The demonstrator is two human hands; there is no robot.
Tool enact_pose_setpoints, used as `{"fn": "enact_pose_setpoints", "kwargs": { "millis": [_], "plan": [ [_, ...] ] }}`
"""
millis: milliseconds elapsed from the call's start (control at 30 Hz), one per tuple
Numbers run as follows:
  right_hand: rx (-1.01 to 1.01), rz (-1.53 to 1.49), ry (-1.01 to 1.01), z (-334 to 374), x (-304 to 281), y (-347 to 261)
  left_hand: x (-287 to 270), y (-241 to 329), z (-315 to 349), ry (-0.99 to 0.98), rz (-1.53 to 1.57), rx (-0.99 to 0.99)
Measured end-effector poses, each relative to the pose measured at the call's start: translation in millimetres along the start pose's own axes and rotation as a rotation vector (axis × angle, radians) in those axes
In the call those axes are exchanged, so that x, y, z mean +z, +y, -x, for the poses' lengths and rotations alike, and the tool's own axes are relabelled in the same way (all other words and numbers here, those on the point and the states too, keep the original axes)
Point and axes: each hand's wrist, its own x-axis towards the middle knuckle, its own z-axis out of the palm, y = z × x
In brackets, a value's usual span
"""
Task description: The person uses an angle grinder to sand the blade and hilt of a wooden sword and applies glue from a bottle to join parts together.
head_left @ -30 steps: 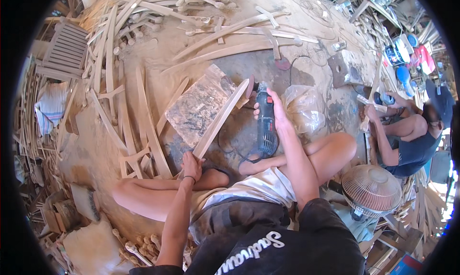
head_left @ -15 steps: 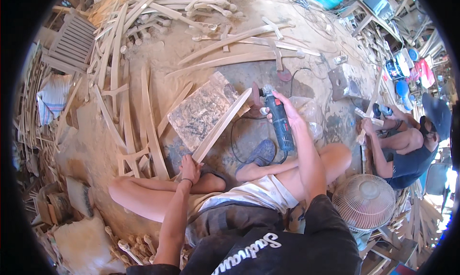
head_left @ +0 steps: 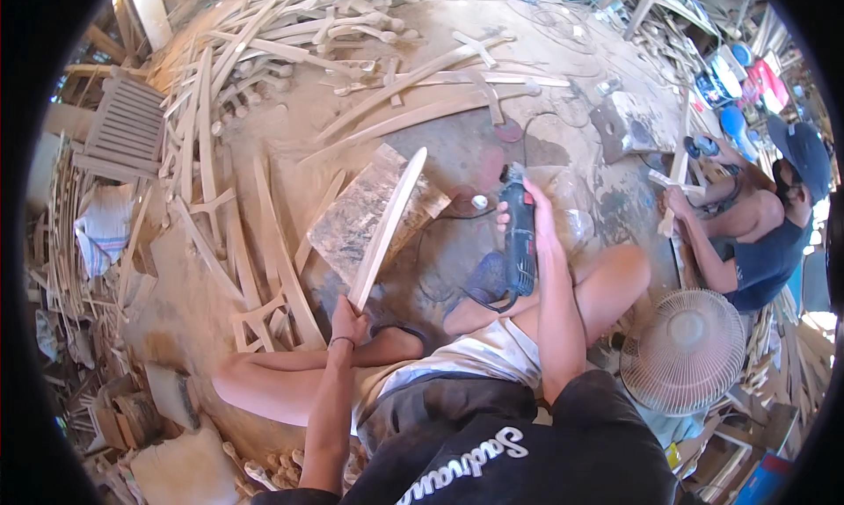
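Observation:
My left hand point(head_left: 349, 322) is closed round the lower end of a pale wooden sword point(head_left: 387, 228). Its blade slants up and away over a worn, stained wooden block point(head_left: 338, 228) on the floor; whether it touches the block I cannot tell. My right hand point(head_left: 538, 215) grips a dark blue angle grinder point(head_left: 520, 246), head pointing away from me, to the right of the sword and apart from it. The grinder's disc is hard to make out. Its cord comes out near my foot point(head_left: 479, 312).
Several wooden swords point(head_left: 422, 118) lie on the far floor, with a heap of them point(head_left: 308, 30) behind. More pieces point(head_left: 286, 259) lie left of the block. A fan point(head_left: 681, 351) stands at my right. Beyond it a co-worker point(head_left: 765, 232) sits holding a tool and a wooden piece.
The sword's tip has swung left and the blade points more straight away from me. The grinder, formerly close to the tip, is now apart from it and more upright in view.

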Motion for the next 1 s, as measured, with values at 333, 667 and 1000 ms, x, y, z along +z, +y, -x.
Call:
{"fn": "enact_pose_setpoints", "kwargs": {
  "millis": [333,667,1000],
  "plan": [
    [0.013,0.001,-0.066,-2.0,22.0,5.3,-70.6,-24.2,-20.2,0.141,0.009,0.122],
    [0.025,0.012,-0.131,-6.3,24.5,4.0,-146.6,-49.8,-26.6,-0.15,0.55,0.107],
    [0.008,0.066,-0.063,2.9,33.6,1.7,-227.9,-34.2,-49.5,0.261,0.333,0.28]
  ]
}}
